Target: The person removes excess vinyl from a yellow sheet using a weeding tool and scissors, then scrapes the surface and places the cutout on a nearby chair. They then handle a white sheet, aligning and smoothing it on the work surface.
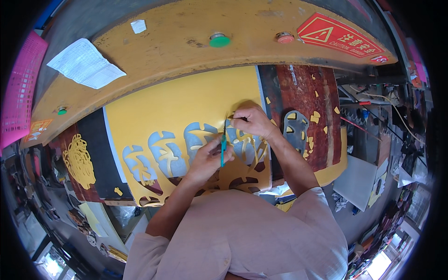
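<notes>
Lying flat on the table [322, 93], the yellow sheet [186, 107] is a broad bright rectangle with large character-like shapes cut out of it, grey showing through the openings in a row across its lower half. Its near edge is ragged with lacy cut-outs, and small yellow offcuts [315, 116] lie scattered on the dark red table surface just to the right of the sheet. A tangle of yellow strips [79, 161] sits well to the left of the sheet. The left hand [205, 161] is closed around a thin teal-handled knife [223, 147], held upright with its tip down on the sheet's right-hand cut-outs. The right hand [252, 121] rests just above that spot, fingers curled and pinched onto the yellow material. Both forearms come up from the near edge of the sheet, elbows bent, meeting over its right end
</notes>
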`<state>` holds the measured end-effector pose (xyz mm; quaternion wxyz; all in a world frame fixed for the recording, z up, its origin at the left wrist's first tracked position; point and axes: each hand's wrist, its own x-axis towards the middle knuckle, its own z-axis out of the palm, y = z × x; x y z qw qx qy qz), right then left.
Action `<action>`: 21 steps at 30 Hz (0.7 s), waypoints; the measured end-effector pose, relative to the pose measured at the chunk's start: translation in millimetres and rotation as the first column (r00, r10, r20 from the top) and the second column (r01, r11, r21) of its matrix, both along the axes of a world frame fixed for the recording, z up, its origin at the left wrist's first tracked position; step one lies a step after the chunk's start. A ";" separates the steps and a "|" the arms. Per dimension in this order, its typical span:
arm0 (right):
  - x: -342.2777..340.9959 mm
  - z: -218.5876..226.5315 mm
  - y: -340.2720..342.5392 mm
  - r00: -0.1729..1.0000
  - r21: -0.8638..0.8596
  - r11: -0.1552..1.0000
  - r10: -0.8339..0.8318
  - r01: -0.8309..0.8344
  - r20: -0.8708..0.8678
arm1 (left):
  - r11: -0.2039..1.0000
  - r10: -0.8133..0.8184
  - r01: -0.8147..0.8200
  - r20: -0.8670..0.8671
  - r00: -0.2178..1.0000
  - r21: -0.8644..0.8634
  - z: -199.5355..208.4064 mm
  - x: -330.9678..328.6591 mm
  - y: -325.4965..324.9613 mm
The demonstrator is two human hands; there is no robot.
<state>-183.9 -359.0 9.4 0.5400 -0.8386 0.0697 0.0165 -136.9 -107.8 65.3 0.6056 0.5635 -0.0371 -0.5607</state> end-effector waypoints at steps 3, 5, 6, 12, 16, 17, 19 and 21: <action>-0.4 0.8 1.0 1.000 -0.017 1.000 -0.001 0.002 0.029 | 1.000 0.024 -0.024 -0.014 1.000 -0.005 -7.6 -4.6 -4.3; -0.7 1.0 1.1 0.998 -0.024 1.000 -0.007 0.008 0.056 | 0.999 0.036 -0.036 0.010 0.999 0.009 -11.7 -7.2 -5.3; -0.8 1.1 1.0 0.999 -0.025 1.000 -0.002 0.003 0.052 | 0.999 0.037 -0.038 0.022 0.999 0.026 -13.1 -8.5 -5.3; 0.8 -1.8 0.7 0.992 -0.075 0.997 0.018 -0.008 0.128 | 0.997 0.081 -0.081 0.051 0.995 -0.004 -19.0 -14.1 -3.6; -0.5 -2.9 5.3 0.974 -0.071 0.997 -0.003 0.020 0.227 | 0.996 0.080 -0.084 0.106 0.991 0.036 -21.5 -16.6 -4.3; -1.6 -2.7 6.6 0.974 -0.072 0.997 -0.011 0.028 0.228 | 0.995 0.093 -0.097 0.097 0.991 0.038 -21.8 -16.6 -4.6; -4.0 -2.1 8.7 0.969 -0.040 0.998 -0.028 0.039 0.244 | 0.992 0.113 -0.117 0.081 0.990 0.045 -22.0 -16.1 -4.9; -5.9 -1.2 9.7 0.971 -0.017 0.999 -0.034 0.039 0.238 | 0.989 0.140 -0.143 0.066 0.988 0.046 -21.3 -14.6 -5.1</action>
